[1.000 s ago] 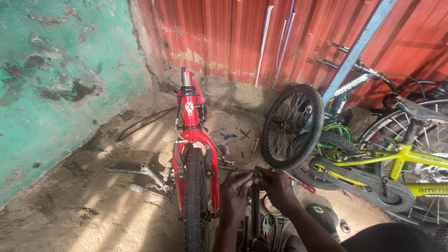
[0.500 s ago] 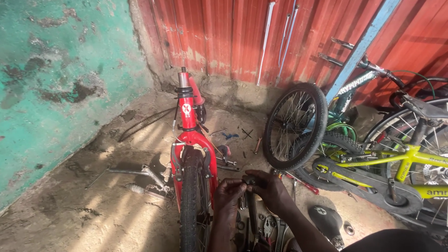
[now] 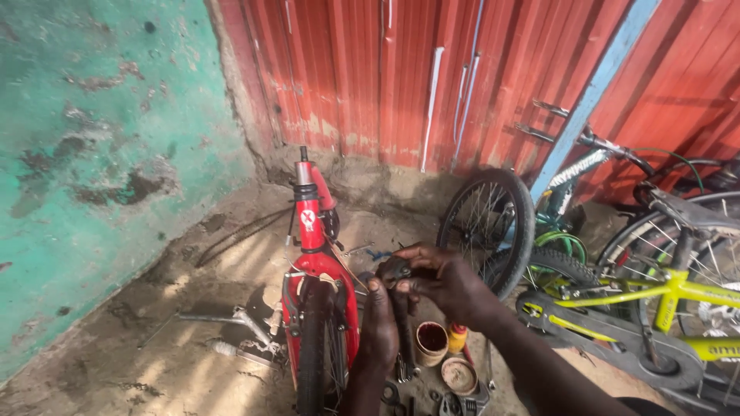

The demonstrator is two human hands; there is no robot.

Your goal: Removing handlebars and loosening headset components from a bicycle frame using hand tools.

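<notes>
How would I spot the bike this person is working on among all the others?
Start at the green wall on the left; the red bicycle frame stands nearest it, in front of the red corrugated wall. Both hands, left hand and right hand, work beside it. Unlike the yellow-green bicycle, it has no handlebars.

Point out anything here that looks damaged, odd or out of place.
The red bicycle has no handlebar: its bare steerer sticks up. Loose metal parts lie on the dirt floor beside it. The green wall is patchy and flaking. Both hands, left hand and right hand, grip a small dark part.
</notes>
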